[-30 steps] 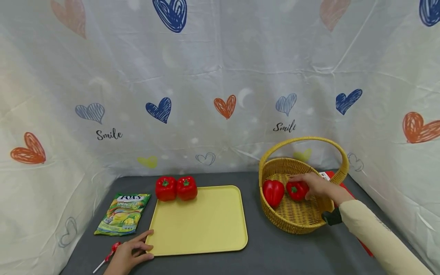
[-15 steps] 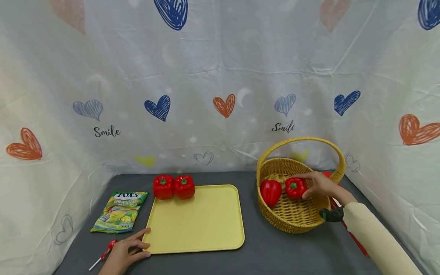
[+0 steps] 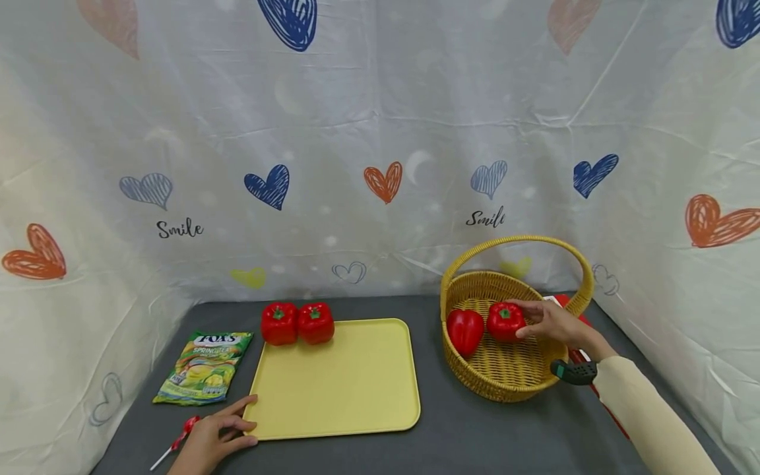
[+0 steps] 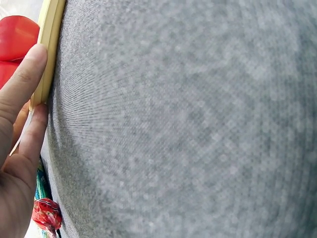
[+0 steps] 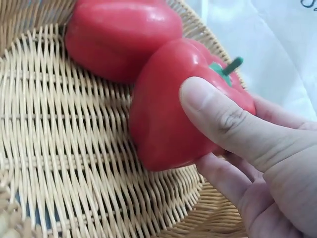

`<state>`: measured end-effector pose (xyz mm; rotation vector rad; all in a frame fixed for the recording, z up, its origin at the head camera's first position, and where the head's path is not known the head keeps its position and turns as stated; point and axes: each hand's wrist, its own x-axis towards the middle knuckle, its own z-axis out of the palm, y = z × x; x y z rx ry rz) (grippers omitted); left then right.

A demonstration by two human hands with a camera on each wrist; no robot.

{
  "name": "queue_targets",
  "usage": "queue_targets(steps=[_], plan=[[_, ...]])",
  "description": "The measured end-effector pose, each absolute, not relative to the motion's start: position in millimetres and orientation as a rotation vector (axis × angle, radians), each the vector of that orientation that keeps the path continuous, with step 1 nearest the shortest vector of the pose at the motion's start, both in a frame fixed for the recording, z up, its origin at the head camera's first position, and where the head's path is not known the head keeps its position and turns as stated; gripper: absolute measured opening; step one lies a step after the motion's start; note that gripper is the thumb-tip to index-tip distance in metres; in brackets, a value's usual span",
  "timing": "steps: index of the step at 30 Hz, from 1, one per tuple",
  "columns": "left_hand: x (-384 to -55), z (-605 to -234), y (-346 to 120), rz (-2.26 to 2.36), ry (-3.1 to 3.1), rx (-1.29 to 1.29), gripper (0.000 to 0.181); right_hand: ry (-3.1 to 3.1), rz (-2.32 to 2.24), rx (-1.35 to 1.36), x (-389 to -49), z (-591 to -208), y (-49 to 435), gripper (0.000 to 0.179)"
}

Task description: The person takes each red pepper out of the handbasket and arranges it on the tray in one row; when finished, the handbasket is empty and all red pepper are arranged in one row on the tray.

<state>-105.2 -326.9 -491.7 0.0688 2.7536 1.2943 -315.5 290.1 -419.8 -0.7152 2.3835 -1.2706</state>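
Red pepper [image 3: 505, 324], within the wicker basket [image 3: 510, 373], just beside a second pepper [image 3: 465, 332] near the basket's left wall. Clamped in the right hand [image 3: 555, 323], with the thumb [image 5: 218, 111] laid along one flank near the green stem [image 5: 233, 66] and the fingers [image 5: 223, 174] brought round below and behind. Not possible to tell from these views whether lifted clear of the basket's floor. Glossy, hence probably somewhat slippery; apparently stiff, with no dent visible under the thumb; likely light for such bulk, judging by the uniform, plastic-looking finish; hardly fragile, except perhaps at the slender stem. Best taken across the broad shoulders, thumb opposite fingers, with modest pressure; less wisely by the stem. To the left of the basket, a yellow tray [image 3: 338, 386], touched at the corner farthest from the basket by the left hand [image 3: 208, 441], with digits spread apart and nothing enclosed.
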Motion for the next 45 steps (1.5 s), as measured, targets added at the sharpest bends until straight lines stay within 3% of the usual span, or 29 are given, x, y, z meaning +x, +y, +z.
queue_targets(steps=[10,25,45], plan=[[-106,-490,-326,1.296,2.75,0.069,0.025,2.301,-1.417,-0.607,-300,-409,294,0.072],[-106,-492,-326,1.276,2.743,0.048,0.026,1.967,-1.682,-0.576,-274,-395,287,0.06],[-106,-493,-328,1.282,2.746,0.071,0.027,1.551,-1.834,-0.682,-248,-385,233,0.061]])
